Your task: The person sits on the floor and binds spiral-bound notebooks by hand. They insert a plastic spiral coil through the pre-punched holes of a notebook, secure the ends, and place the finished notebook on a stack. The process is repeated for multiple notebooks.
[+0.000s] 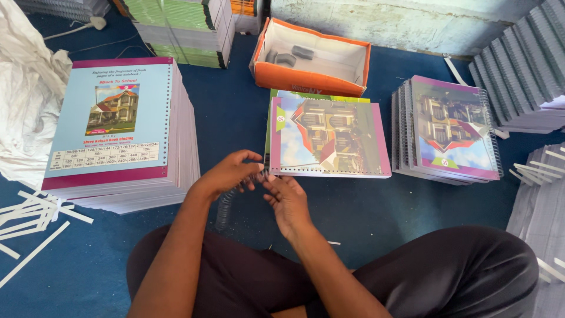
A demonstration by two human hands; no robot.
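Blue carpet [235,118] covers the floor where a person sits cross-legged in dark trousers, seen from above. Both hands meet at the near left corner of a notebook [329,138] lying flat on the carpet straight ahead, its cover showing a house against sky inside a purple border. The left hand [226,175] curls over from the left, fingers pinched narrowly at the punched edge. The right hand [286,200] comes up from below, fingertips bent close to the same corner. A dark wire spiral [225,206] trails from under the left hand down across the carpet; whether either hand actually grips its top end cannot be told, since the fingers hide that spot. A second notebook with a green edge [294,94] peeks out beneath the first, mostly covered.

To the right, just beside these, stands a short pile of spiral-bound notebooks [450,129] with the same house cover. Farther right, more bound notebooks [524,70] lean in a slanted row, cut off by the frame edge. To the left sits a tall stack of unbound notebooks [118,129] topped by a pale blue printed back cover with a row of punched holes along its right edge. Behind the work sits an open orange cardboard box [312,59] holding 2 grey objects too dim to identify. White paper strips [35,218] lie scattered at lower left, near crumpled white sheeting [23,88].
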